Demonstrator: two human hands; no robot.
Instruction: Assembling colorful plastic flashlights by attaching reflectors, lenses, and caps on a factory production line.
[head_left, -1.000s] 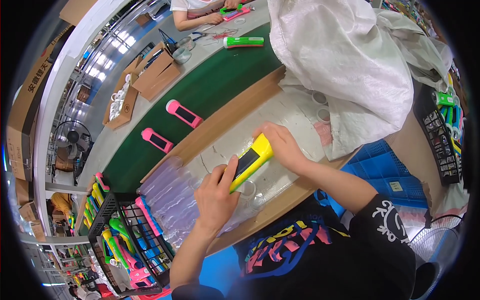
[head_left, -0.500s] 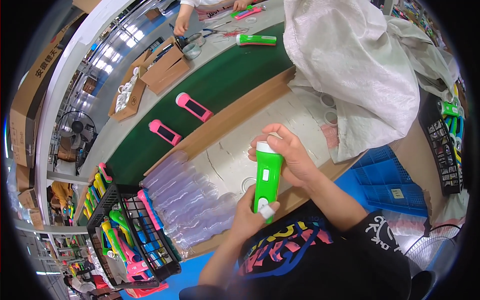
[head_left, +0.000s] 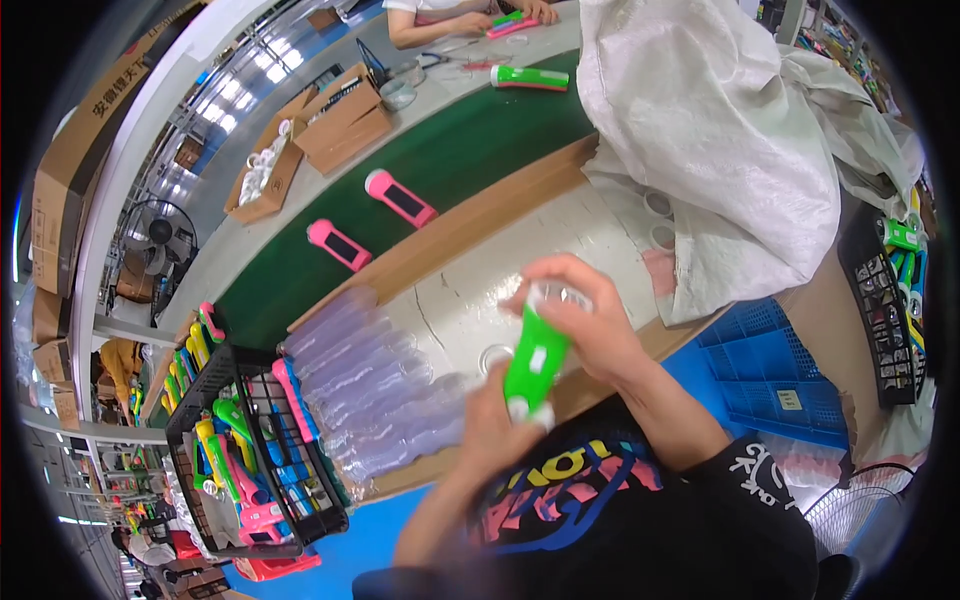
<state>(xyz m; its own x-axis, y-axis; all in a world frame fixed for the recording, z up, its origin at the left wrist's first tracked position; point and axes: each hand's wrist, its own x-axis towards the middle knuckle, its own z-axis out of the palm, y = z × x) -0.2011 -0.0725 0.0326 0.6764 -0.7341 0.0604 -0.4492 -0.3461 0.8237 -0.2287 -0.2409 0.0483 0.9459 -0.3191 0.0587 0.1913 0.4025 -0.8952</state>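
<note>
Both hands are closed on one green flashlight (head_left: 538,362), which they hold tilted above the near part of the pale work surface (head_left: 455,300). The left hand (head_left: 487,425) wraps its lower end; the right hand (head_left: 598,330) is curled around the wide head, thumb and fingers to either side of the pale rim. Motion blur hides the exact fingertip contact, and I cannot tell whether the head is fully fitted.

How far things have got can be judged only in part: this flashlight has its body and a pale head piece together, but it is in the grip — not set down. Just past it a loose clear ring (head_left: 495,358) lies on the surface, and to the left a row of clear plastic sleeves (head_left: 365,395) lies side by side, apart from the flashlight. Two pink flashlights (head_left: 401,199) rest on the green belt (head_left: 460,150) beyond, and many coloured ones fill the black basket (head_left: 322,523) — whether those are finished, the view does not settle.

As for pose, the left forearm rises from the lower edge, slanting rightward; the right one reaches up and leftward from a black sleeve (head_left: 750,475), its elbow bent. The hands meet before the chest, left below right.
</note>
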